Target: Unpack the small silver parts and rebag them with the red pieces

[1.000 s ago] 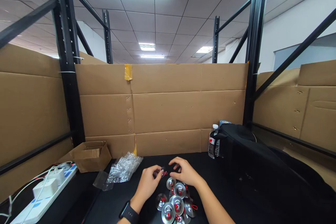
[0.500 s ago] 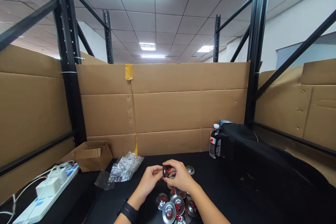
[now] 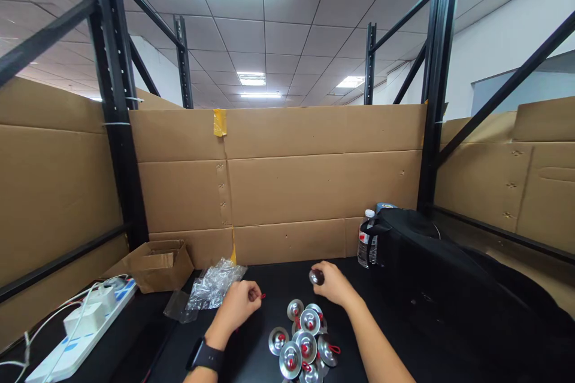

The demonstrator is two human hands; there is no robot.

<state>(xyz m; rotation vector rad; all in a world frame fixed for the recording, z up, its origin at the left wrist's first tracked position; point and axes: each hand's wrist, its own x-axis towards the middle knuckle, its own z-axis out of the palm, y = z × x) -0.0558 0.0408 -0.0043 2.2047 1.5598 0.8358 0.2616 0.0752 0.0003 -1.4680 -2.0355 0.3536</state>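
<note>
A heap of several small silver discs with red loops (image 3: 303,341) lies on the black tabletop (image 3: 251,365) between my forearms. My right hand (image 3: 331,282) is closed round one silver disc (image 3: 315,277), held just above the table beyond the heap. My left hand (image 3: 236,304), with a black watch (image 3: 205,355) on its wrist, is curled shut with a bit of red cord (image 3: 262,296) sticking out of the fingers. It hovers to the left of the heap, near a crumpled clear plastic bag (image 3: 213,282).
A small open cardboard box (image 3: 155,264) stands at the back left. A white power strip with plugs and cables (image 3: 76,329) lies on the left. A water bottle (image 3: 365,246) and a large black bag (image 3: 431,287) fill the right. Cardboard walls (image 3: 287,185) surround the bench.
My hands were joined over one disc above the heap. They have parted: the right carried the disc back and to the right, the left drew away to the left with the red cord.
</note>
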